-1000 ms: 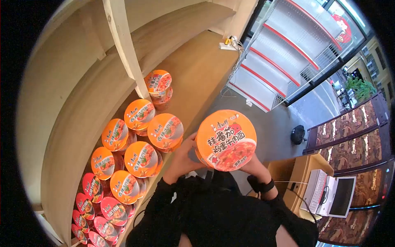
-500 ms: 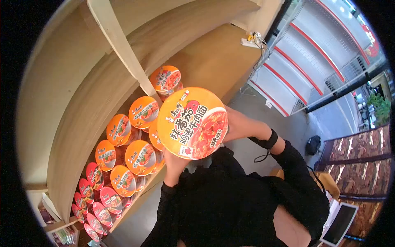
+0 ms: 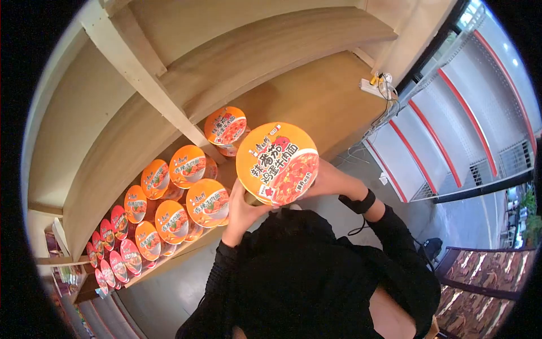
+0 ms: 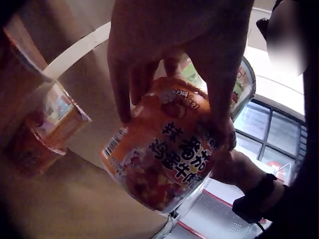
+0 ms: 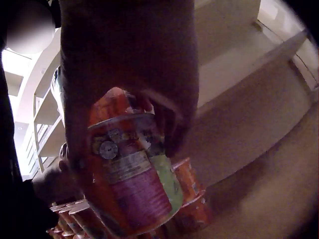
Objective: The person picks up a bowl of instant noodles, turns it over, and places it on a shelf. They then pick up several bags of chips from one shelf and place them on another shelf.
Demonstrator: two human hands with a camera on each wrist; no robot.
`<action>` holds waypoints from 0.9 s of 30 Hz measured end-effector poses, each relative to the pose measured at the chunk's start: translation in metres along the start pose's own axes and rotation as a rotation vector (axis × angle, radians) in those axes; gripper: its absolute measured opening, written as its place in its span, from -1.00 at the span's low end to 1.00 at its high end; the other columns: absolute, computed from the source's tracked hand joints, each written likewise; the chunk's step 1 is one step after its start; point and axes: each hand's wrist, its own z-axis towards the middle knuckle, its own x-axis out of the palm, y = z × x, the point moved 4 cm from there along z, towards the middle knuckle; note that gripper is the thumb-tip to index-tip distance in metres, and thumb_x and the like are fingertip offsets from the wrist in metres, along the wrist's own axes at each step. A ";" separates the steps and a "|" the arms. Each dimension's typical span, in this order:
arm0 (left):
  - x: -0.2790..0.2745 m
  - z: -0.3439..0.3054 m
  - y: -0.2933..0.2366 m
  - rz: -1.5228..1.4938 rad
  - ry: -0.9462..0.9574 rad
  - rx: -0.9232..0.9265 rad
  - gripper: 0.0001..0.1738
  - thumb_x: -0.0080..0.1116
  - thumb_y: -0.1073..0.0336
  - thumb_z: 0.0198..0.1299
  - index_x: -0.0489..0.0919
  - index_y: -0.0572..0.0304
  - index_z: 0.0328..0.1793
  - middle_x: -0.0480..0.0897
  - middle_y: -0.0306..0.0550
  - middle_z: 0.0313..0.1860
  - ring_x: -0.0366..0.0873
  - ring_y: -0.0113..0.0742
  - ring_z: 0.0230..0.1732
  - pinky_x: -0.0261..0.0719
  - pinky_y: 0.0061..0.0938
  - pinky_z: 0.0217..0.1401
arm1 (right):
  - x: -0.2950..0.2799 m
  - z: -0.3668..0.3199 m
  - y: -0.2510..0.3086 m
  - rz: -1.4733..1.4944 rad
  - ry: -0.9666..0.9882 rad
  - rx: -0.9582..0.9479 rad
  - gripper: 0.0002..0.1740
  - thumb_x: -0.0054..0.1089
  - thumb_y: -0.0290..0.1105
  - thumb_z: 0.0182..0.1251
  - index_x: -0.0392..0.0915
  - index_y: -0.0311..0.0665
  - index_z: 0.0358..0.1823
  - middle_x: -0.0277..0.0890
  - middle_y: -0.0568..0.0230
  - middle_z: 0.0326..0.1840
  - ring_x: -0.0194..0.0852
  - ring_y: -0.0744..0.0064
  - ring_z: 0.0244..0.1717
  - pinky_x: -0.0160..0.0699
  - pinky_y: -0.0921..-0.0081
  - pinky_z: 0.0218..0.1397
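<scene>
An orange-lidded instant noodle cup (image 3: 277, 163) is held upright in front of the body between both hands. My left hand (image 3: 247, 210) grips its left side, with fingers (image 4: 118, 94) spread along the printed wall in the left wrist view. From the other side my right hand (image 3: 328, 179) grips it. A second noodle cup (image 5: 132, 186) shows end to end with an orange one in the right wrist view, mostly in shadow. Close behind the held cup, another pair of stacked noodle cups (image 3: 226, 125) stands on the wooden shelf (image 3: 307, 93).
Rows of orange-lidded noodle cups (image 3: 208, 202) and red-lidded noodle cups (image 3: 131, 257) fill the shelf's left part. A wooden post (image 3: 141, 70) rises beside them. A power strip (image 3: 377, 88) with cables lies at the shelf's far end. White metal racks (image 3: 451, 130) stand to the right.
The held cup and both hands have moved left, closer to the shelf and its stacked cups. My head view has turned, so the white racks and the camouflage-patterned panels now sit farther right.
</scene>
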 end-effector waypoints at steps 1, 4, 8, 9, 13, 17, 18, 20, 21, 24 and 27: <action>0.003 0.004 -0.003 0.037 -0.007 0.030 -0.22 0.57 0.29 -0.43 0.45 0.31 0.02 0.51 0.00 0.02 0.48 -0.09 0.06 0.42 -0.34 0.09 | -0.001 0.002 -0.008 0.002 0.009 0.021 0.14 0.51 -0.04 -0.26 0.02 -0.32 0.33 0.08 -0.06 0.36 0.09 0.04 0.35 0.14 0.26 0.35; 0.016 0.011 0.014 0.052 -0.020 -0.029 -0.23 0.56 0.30 -0.43 0.44 0.32 0.01 0.51 0.00 0.03 0.49 -0.09 0.04 0.44 -0.34 0.07 | 0.005 0.012 -0.041 0.038 0.052 -0.019 0.13 0.51 -0.04 -0.26 0.04 -0.30 0.33 0.10 -0.04 0.35 0.11 0.06 0.34 0.17 0.27 0.33; 0.025 0.012 0.034 0.187 -0.082 0.028 -0.21 0.57 0.28 -0.43 0.41 0.34 0.02 0.51 0.04 0.00 0.51 -0.08 -0.02 0.47 -0.35 0.02 | 0.014 0.033 -0.074 0.183 0.147 -0.104 0.11 0.55 -0.15 -0.27 0.04 -0.32 0.31 0.13 -0.01 0.33 0.14 0.14 0.32 0.17 0.29 0.34; 0.027 0.010 0.037 0.174 -0.115 -0.009 -0.21 0.57 0.27 -0.43 0.42 0.33 0.02 0.52 0.05 -0.03 0.52 -0.08 -0.05 0.47 -0.35 0.01 | 0.011 0.037 -0.069 0.186 0.123 -0.175 -0.16 0.48 -0.18 -0.16 0.29 -0.27 0.19 0.32 0.11 0.24 0.26 0.21 0.25 0.21 0.32 0.30; 0.035 -0.001 0.067 0.176 -0.219 -0.090 -0.21 0.58 0.27 -0.43 0.43 0.32 0.02 0.55 0.02 -0.07 0.52 -0.11 -0.06 0.47 -0.34 -0.01 | 0.010 0.059 -0.074 0.094 0.193 -0.227 0.00 0.54 -0.16 -0.25 0.17 -0.30 0.26 0.26 0.09 0.27 0.20 0.19 0.29 0.16 0.28 0.34; 0.043 -0.011 0.086 0.115 -0.290 -0.159 -0.24 0.58 0.30 -0.43 0.43 0.31 -0.01 0.56 -0.03 -0.11 0.54 -0.18 -0.07 0.49 -0.36 -0.04 | 0.024 0.074 -0.095 0.246 0.342 -0.251 0.16 0.57 -0.20 -0.32 -0.01 -0.28 0.34 0.05 0.03 0.38 0.02 0.15 0.38 0.05 0.24 0.41; 0.044 -0.014 0.085 0.123 -0.313 -0.159 -0.24 0.58 0.30 -0.43 0.43 0.31 -0.01 0.56 -0.03 -0.11 0.54 -0.18 -0.07 0.49 -0.36 -0.04 | 0.028 0.075 -0.099 0.242 0.359 -0.269 0.16 0.57 -0.20 -0.32 -0.01 -0.28 0.34 0.05 0.03 0.38 0.02 0.15 0.38 0.05 0.24 0.41; 0.049 -0.017 0.084 0.169 -0.331 -0.186 -0.25 0.58 0.31 -0.43 0.43 0.30 -0.02 0.57 -0.04 -0.14 0.56 -0.21 -0.11 0.51 -0.39 -0.07 | 0.039 0.079 -0.116 0.080 0.287 -0.308 0.11 0.56 -0.27 -0.40 0.09 -0.34 0.28 0.12 -0.03 0.32 0.10 0.12 0.32 0.11 0.27 0.38; 0.051 -0.017 0.085 0.153 -0.352 -0.180 -0.25 0.59 0.32 -0.43 0.43 0.30 -0.03 0.57 -0.03 -0.14 0.58 -0.21 -0.14 0.52 -0.40 -0.10 | 0.043 0.080 -0.121 0.189 0.285 -0.259 0.10 0.56 -0.29 -0.40 0.10 -0.34 0.27 0.20 -0.02 0.27 0.18 0.11 0.27 0.15 0.27 0.35; 0.053 -0.022 0.091 0.187 -0.372 -0.218 -0.26 0.58 0.32 -0.42 0.44 0.29 -0.02 0.57 -0.03 -0.15 0.57 -0.20 -0.12 0.52 -0.39 -0.10 | 0.047 0.089 -0.126 0.110 0.339 -0.290 0.11 0.56 -0.28 -0.38 0.08 -0.35 0.28 0.25 0.00 0.24 0.24 0.09 0.23 0.18 0.28 0.33; 0.053 -0.021 0.095 0.267 -0.374 -0.182 -0.27 0.56 0.33 -0.40 0.44 0.27 -0.01 0.56 -0.01 -0.13 0.56 -0.17 -0.10 0.52 -0.40 -0.10 | 0.041 0.087 -0.109 0.158 0.336 -0.282 0.11 0.55 -0.28 -0.36 0.06 -0.35 0.29 0.24 -0.01 0.24 0.24 0.06 0.23 0.19 0.27 0.31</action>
